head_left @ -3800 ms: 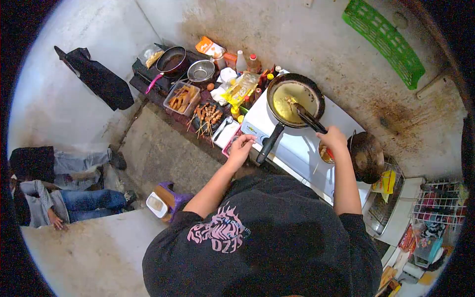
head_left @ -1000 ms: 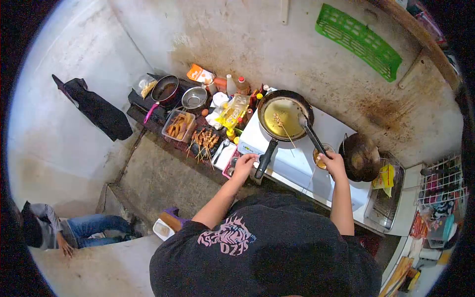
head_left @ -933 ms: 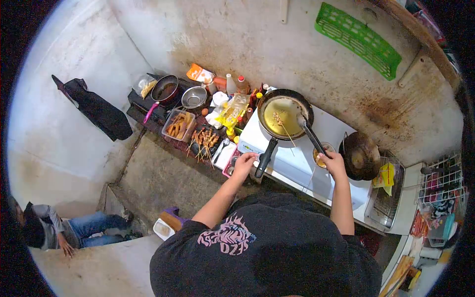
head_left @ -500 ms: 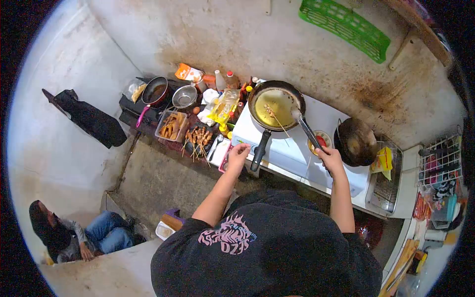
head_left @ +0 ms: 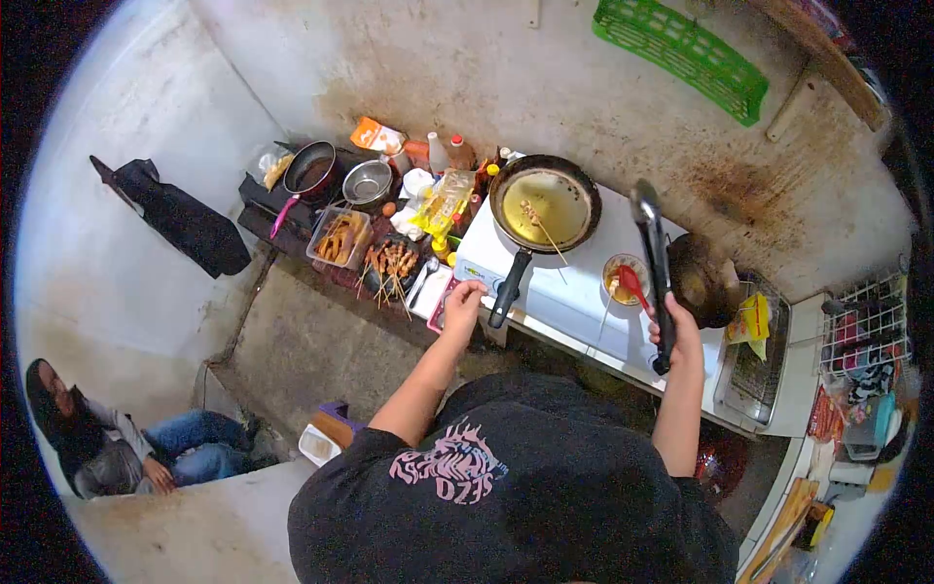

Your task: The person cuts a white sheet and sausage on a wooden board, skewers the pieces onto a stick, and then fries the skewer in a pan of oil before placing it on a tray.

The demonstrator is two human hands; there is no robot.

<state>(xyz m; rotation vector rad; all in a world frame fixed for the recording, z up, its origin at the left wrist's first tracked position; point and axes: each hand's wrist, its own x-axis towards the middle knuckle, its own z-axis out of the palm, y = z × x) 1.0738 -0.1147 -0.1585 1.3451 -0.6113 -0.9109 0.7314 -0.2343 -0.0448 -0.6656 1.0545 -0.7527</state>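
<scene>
My right hand (head_left: 678, 336) is wrapped round the black handle of the tongs (head_left: 653, 258), which point up over the right side of the white stove (head_left: 574, 282). My left hand (head_left: 465, 304) has its fingers drawn together near the stove's front left edge, beside the handle of the frying pan (head_left: 547, 164); whether it holds something is too small to tell. In the pan's yellow oil lies a skewer (head_left: 540, 224), its stick over the rim. A bowl (head_left: 625, 279) with a red spoon (head_left: 633, 284) stands right of the pan.
Left of the stove are a pile of skewers (head_left: 391, 265), a tub of food (head_left: 339, 237), a strainer (head_left: 368, 182), a small pan (head_left: 309, 170) and bottles. A dark wok (head_left: 708, 282) stands at the right. Another person (head_left: 117, 443) sits at the lower left.
The tongs have moved away from the frying pan, to the right, and now point upward in my right hand. My left hand has shifted slightly.
</scene>
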